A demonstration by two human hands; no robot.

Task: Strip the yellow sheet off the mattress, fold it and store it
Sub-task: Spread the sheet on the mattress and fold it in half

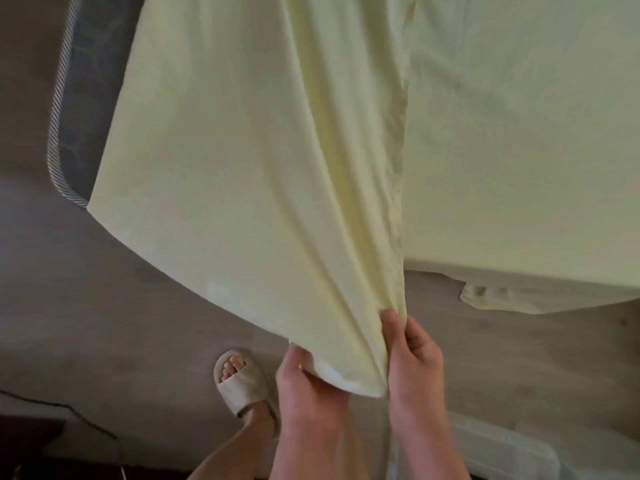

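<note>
Head view, looking down past both forearms at the foot of a bed. The yellow sheet [249,168] is lifted off the near left part of the mattress [78,109], whose dark quilted top and striped piped edge are exposed at the upper left; the rest of the sheet lies flat over the bed on the right, its edge hanging over the near side with a small folded flap showing beneath. The raised portion runs down in long folds from the top of the view to a bunched corner held low at centre, above the floor. The left hand [304,379] grips this corner from the left — fingers curled under the cloth, thumb side against its outer face. The right hand [412,358] pinches the same corner from the right, thumb pressed up along the front of the fabric and fingers curled behind it, so that the two hands sit just beside one another with the gathered hem between them. Below the left hand, a foot in a beige open-toed slipper [239,386] stands on the grey-brown wood-look floor [104,323]. A dark cable [69,410] trails across the floor at the lower left. A pale, translucent plastic object [502,448] sits at the lower right — too blurred to identify.
</note>
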